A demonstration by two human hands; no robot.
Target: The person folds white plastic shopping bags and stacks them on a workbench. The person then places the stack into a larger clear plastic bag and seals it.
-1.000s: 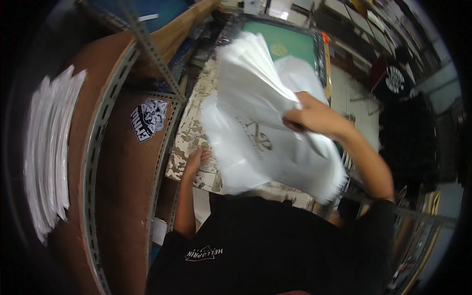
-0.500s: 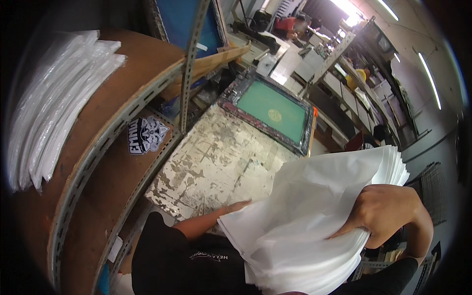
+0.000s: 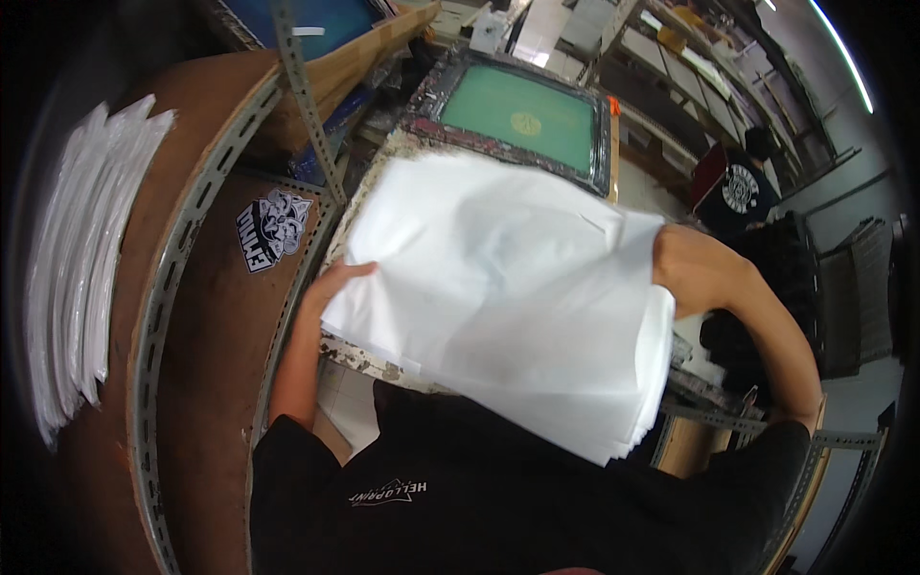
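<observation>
Over the worn surface [image 3: 369,356], a stack of white sheets [image 3: 508,287] is held rightward by the right hand [image 3: 692,271] and touched leftward by the left hand [image 3: 340,281] — whose grip cannot be told.

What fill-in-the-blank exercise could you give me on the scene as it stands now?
1. The bare left hand is at the left edge of the stack of thin white sheets; the bare right hand is at its ____ edge.
2. The black-framed rectangular screen has a mesh coloured ____.
3. The shiny white bundles lie on a flat shelf board coloured ____.

Missing words: right; green; brown.
</observation>
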